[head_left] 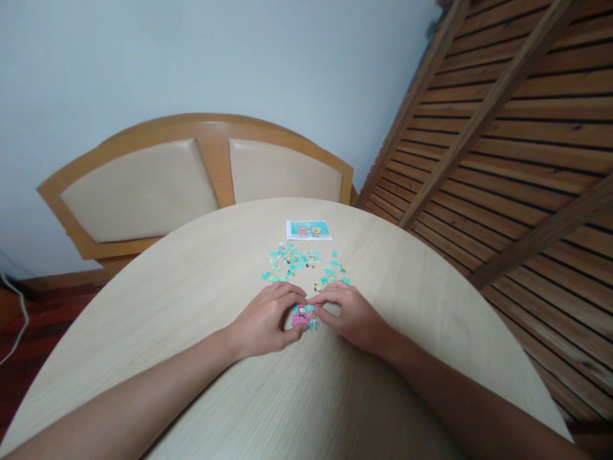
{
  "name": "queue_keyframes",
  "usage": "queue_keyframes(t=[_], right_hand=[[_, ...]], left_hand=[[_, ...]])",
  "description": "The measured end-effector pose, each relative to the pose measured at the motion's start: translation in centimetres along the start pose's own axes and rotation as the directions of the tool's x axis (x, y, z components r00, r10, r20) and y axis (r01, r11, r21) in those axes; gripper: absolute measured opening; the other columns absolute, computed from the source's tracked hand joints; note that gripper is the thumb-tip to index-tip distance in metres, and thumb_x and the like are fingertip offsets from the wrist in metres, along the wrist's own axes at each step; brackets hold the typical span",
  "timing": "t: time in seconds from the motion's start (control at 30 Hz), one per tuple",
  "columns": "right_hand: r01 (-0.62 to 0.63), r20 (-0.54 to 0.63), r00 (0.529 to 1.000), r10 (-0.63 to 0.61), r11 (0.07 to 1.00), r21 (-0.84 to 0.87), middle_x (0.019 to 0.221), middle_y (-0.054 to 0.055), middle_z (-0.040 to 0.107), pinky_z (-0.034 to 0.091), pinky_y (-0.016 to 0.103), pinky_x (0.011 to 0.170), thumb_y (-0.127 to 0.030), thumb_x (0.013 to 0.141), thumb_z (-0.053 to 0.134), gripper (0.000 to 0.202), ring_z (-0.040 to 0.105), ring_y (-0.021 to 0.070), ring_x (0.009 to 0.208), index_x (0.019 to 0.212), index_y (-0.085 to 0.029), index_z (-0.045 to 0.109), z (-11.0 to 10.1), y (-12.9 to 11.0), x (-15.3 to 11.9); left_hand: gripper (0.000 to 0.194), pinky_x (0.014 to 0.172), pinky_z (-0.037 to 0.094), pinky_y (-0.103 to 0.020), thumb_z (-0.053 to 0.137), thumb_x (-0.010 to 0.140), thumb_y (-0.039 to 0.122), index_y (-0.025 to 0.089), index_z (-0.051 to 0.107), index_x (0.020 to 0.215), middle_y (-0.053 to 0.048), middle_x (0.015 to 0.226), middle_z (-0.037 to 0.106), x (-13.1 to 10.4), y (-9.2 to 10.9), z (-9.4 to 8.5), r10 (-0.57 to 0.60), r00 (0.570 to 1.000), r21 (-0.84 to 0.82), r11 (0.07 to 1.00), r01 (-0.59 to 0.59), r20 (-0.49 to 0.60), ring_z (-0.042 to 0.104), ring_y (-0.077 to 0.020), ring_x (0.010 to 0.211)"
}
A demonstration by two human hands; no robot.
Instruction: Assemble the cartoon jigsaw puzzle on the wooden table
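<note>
A small joined section of jigsaw puzzle (301, 315) lies flat on the table, showing a pink cartoon starfish on turquoise. My left hand (271, 317) curves around its left side, fingers at the top edge and thumb at the bottom edge. At the section's upper right, my right hand (348, 314) has thumb and index finger closed together on a puzzle piece, mostly hidden by the fingertips. Beyond the hands lie loose jigsaw pieces (293, 259), mostly turquoise with some yellow. A smaller group of pieces (334, 273) lies just past my right hand.
A reference picture card (309, 230) with two cartoon figures lies at the far side of the round wooden table (211, 268). Behind the table stands a padded wooden headboard (215, 137) against the wall. A slatted wooden panel (502, 128) rises on the right.
</note>
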State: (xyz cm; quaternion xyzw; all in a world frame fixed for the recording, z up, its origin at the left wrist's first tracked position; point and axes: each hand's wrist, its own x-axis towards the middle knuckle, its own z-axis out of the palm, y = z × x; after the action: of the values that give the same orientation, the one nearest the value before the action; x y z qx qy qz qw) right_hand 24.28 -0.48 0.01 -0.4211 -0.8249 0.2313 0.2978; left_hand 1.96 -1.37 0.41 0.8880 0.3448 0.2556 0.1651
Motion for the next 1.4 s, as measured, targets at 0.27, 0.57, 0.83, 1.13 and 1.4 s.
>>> queue_keyframes(t=[0.27, 0.57, 0.83, 1.13, 1.4], right_hand=[[-0.005, -0.009, 1.000, 0.004, 0.999, -0.036, 0.092, 0.002, 0.074, 0.042, 0.041, 0.090, -0.012, 0.082, 0.068, 0.024, 0.062, 0.0240, 0.097, 0.100, -0.025, 0.077, 0.07, -0.16, -0.05], [-0.002, 0.009, 1.000, 0.002, 0.998, -0.068, 0.092, 0.000, 0.072, 0.041, 0.040, 0.091, -0.010, 0.080, 0.073, 0.030, 0.062, 0.0221, 0.097, 0.106, -0.024, 0.073, 0.10, -0.44, -0.19], [0.002, 0.012, 1.000, -0.001, 0.993, -0.117, 0.101, 0.003, 0.074, 0.042, 0.042, 0.093, -0.017, 0.083, 0.074, 0.021, 0.062, 0.0248, 0.104, 0.104, -0.022, 0.072, 0.41, -0.13, -0.15], [0.015, -0.020, 1.000, -0.019, 0.987, -0.159, 0.113, 0.005, 0.070, 0.040, 0.043, 0.099, -0.025, 0.083, 0.074, 0.026, 0.059, 0.0253, 0.113, 0.109, -0.024, 0.069, 0.45, -0.01, -0.46], [-0.045, -0.051, 0.998, 0.036, 0.981, -0.187, 0.117, 0.005, 0.069, 0.039, 0.045, 0.099, -0.031, 0.082, 0.076, 0.027, 0.057, 0.0263, 0.115, 0.107, -0.025, 0.069, 0.51, -0.11, -0.39]], left_hand=[[0.034, 0.100, 0.047, -0.044, 0.068, 0.084, 0.027, 0.021, 0.062, 0.117, -0.009, 0.119, 0.066, 0.00, 0.06, -0.09, 0.012, 1.000, -0.022, 1.000, -0.012, -0.006, 0.060, -0.0267, 0.111], [0.036, 0.098, 0.048, -0.043, 0.068, 0.083, 0.024, 0.022, 0.060, 0.118, -0.008, 0.116, 0.066, 0.06, 0.25, -0.20, 0.010, 1.000, -0.034, 0.999, -0.010, -0.004, 0.060, -0.0258, 0.109], [0.029, 0.100, 0.048, -0.043, 0.067, 0.086, 0.024, 0.020, 0.060, 0.114, -0.008, 0.116, 0.066, 0.03, 0.13, -0.07, 0.027, 1.000, -0.050, 0.998, -0.028, -0.008, 0.059, -0.0247, 0.110], [0.026, 0.098, 0.052, -0.041, 0.055, 0.094, 0.027, 0.021, 0.068, 0.116, -0.010, 0.117, 0.065, 0.06, 0.56, -0.37, 0.097, 0.994, 0.060, 0.993, -0.100, 0.055, 0.061, -0.0247, 0.111], [0.025, 0.097, 0.054, -0.042, 0.053, 0.095, 0.028, 0.019, 0.071, 0.110, -0.011, 0.117, 0.066, 0.03, 0.56, -0.57, 0.116, 0.988, 0.151, 0.980, -0.130, 0.099, 0.062, -0.0254, 0.111]])
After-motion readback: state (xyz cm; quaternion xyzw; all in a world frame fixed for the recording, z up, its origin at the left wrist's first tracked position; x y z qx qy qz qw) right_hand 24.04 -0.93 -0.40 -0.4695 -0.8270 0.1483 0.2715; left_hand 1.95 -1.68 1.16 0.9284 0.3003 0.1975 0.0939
